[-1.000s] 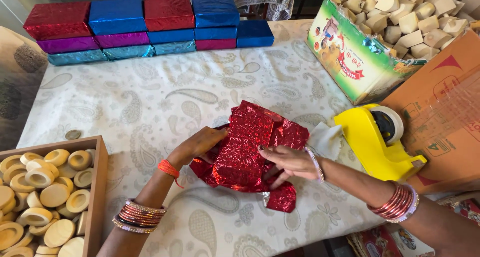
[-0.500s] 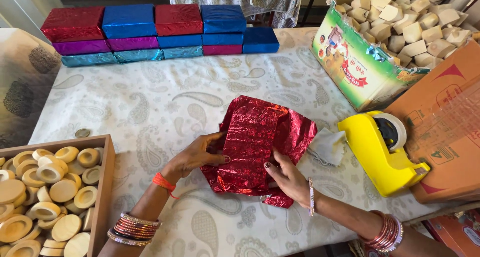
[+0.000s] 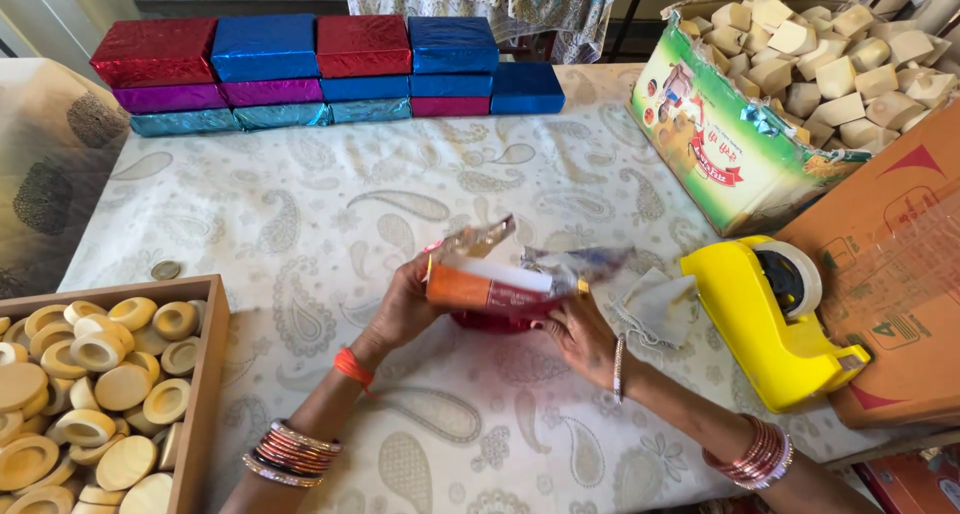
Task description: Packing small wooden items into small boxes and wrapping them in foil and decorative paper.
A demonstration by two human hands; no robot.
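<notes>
My left hand [image 3: 402,309] and my right hand [image 3: 580,336] hold a flat box [image 3: 485,286] between them, tipped up on its edge just above the table. Its orange and white side faces me. Red foil wrap [image 3: 495,321] shows under the box, and the foil's silvery loose flaps [image 3: 575,261] stick up behind it. My left hand grips the box's left end, my right hand its lower right corner.
A yellow tape dispenser [image 3: 770,319] stands right of my hands, a small white cloth [image 3: 660,307] beside it. Wrapped red, blue and purple boxes [image 3: 300,69] are stacked at the far edge. A wooden tray of round wooden pieces [image 3: 205,374] is at left, cartons of wooden blocks [image 3: 730,124] at right.
The red foil lay flat over the box under both hands; now the box is tipped up on edge, showing its orange side, with the foil flaps loose behind.
</notes>
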